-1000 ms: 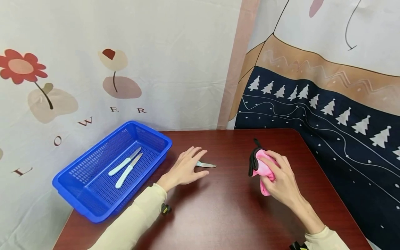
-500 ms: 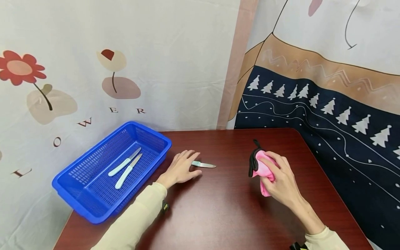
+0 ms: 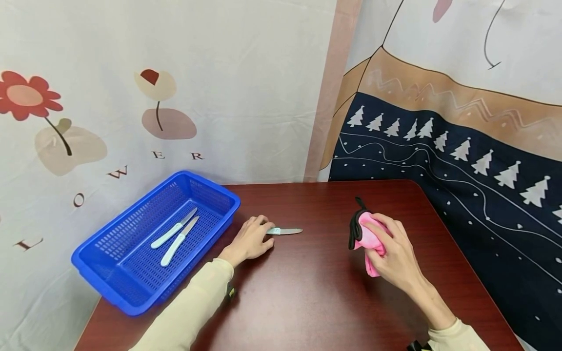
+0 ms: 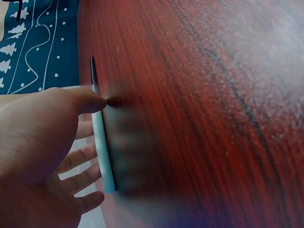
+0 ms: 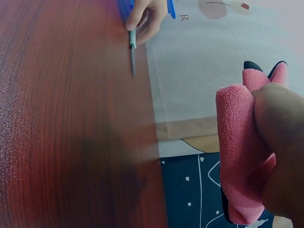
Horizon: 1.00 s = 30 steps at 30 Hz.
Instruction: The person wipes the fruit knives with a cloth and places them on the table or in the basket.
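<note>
On the table lies a small knife [image 3: 285,231] with a pale mint handle and a plain metal blade pointing right. My left hand [image 3: 250,239] has its fingers curled at the handle and its thumb on the near side; part of the handle is hidden under it. In the left wrist view the fingers lie behind the handle [image 4: 103,152] and the thumb crosses in front. My right hand [image 3: 395,251] grips a folded pink fleecy cloth [image 3: 371,234] with black edging and a black loop, held above the table. The right wrist view shows the cloth [image 5: 237,147] bunched in that hand.
A blue perforated plastic basket [image 3: 153,287] stands at the left of the dark red-brown table [image 3: 307,292]. Two similar knives, one [image 3: 174,227] beside the other [image 3: 180,241], lie in it with blades pointing away. Printed curtains hang behind the table and along its right side.
My left hand has drawn back a little to the left and curled its fingers at the handle. The knife has turned slightly on the table. The right hand and cloth stay nearly still.
</note>
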Each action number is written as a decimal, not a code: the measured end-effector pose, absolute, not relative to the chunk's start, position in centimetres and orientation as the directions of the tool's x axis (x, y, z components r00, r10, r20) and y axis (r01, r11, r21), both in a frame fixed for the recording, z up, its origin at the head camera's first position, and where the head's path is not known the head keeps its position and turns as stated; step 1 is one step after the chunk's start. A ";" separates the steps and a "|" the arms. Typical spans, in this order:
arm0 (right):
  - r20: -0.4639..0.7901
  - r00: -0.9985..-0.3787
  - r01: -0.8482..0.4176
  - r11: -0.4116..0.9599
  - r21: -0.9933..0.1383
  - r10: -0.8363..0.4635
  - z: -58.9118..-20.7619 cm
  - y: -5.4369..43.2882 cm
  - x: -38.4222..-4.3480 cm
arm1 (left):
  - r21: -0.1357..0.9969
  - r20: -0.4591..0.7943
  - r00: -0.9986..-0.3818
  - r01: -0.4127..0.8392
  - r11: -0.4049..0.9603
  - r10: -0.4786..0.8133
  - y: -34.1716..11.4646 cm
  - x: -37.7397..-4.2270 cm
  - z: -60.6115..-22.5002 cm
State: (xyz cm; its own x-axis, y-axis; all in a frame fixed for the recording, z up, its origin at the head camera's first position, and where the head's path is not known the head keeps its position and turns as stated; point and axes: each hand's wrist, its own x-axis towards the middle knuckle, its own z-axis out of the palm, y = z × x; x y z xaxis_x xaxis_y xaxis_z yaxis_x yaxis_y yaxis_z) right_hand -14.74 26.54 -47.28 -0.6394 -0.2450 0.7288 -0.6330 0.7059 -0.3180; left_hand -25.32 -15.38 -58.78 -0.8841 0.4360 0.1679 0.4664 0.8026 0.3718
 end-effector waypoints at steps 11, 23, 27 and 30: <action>0.729 -0.638 -0.636 0.704 -0.316 -0.248 -47.3 26.5 -14.8 | 0.279 0.200 -0.859 0.511 0.813 0.472 -15.6 -25.7 -59.1; 0.722 -0.643 -0.635 0.704 -0.317 -0.255 -47.3 26.3 -14.9 | 0.321 0.224 -0.851 0.524 0.789 0.474 -14.9 -21.6 -54.1; 0.718 -0.646 -0.636 0.703 -0.319 -0.258 -47.2 26.3 -14.8 | 0.265 0.322 -0.817 0.562 0.783 0.478 -15.6 -21.8 -56.1; 0.714 -0.650 -0.633 0.704 -0.321 -0.260 -47.2 26.2 -14.8 | 0.271 0.351 -0.818 0.554 0.787 0.456 -15.7 -21.4 -56.0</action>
State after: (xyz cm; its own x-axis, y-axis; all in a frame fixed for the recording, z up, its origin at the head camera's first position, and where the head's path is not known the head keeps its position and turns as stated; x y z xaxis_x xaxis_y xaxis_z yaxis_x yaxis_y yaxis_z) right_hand -14.76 26.15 -47.15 -0.6501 -0.2595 0.7142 -0.6333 0.7044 -0.3205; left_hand -21.41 -15.66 -56.00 -0.8181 0.4556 0.3508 0.5544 0.7870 0.2707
